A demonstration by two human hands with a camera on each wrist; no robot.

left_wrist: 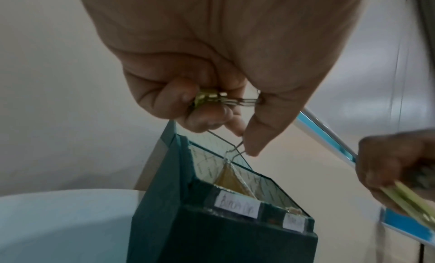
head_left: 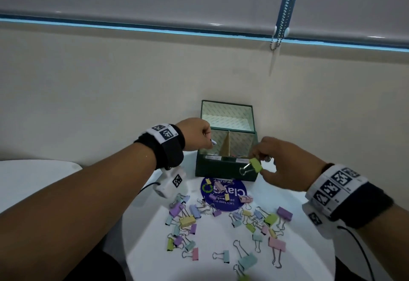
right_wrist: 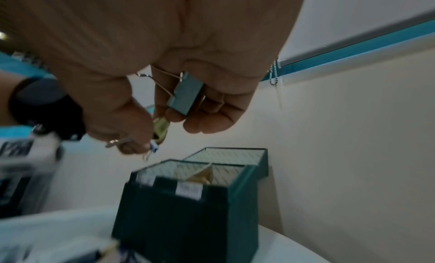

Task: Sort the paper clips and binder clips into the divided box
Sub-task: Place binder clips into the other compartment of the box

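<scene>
A dark green divided box [head_left: 221, 171] stands open at the back of the round white table [head_left: 150, 247], its lid leaning on the wall. A brown divider [left_wrist: 229, 179] splits it, and two paper labels [left_wrist: 237, 204] sit on the front rim. My left hand [head_left: 209, 142] hovers over the box's left side, gripping a yellow-green binder clip [left_wrist: 208, 98] by its body, wire handles hanging down. My right hand [head_left: 260, 165] is by the box's right front corner and pinches a green binder clip [head_left: 254, 165] [right_wrist: 186, 93]. Several pastel binder clips [head_left: 188, 221] lie scattered on the table.
A round blue sticker [head_left: 232, 201] lies on the table in front of the box, with a few clips on it. A second white table [head_left: 33, 176] is at the left. The wall rises right behind the box, and a blind's bead chain [head_left: 277, 37] hangs above.
</scene>
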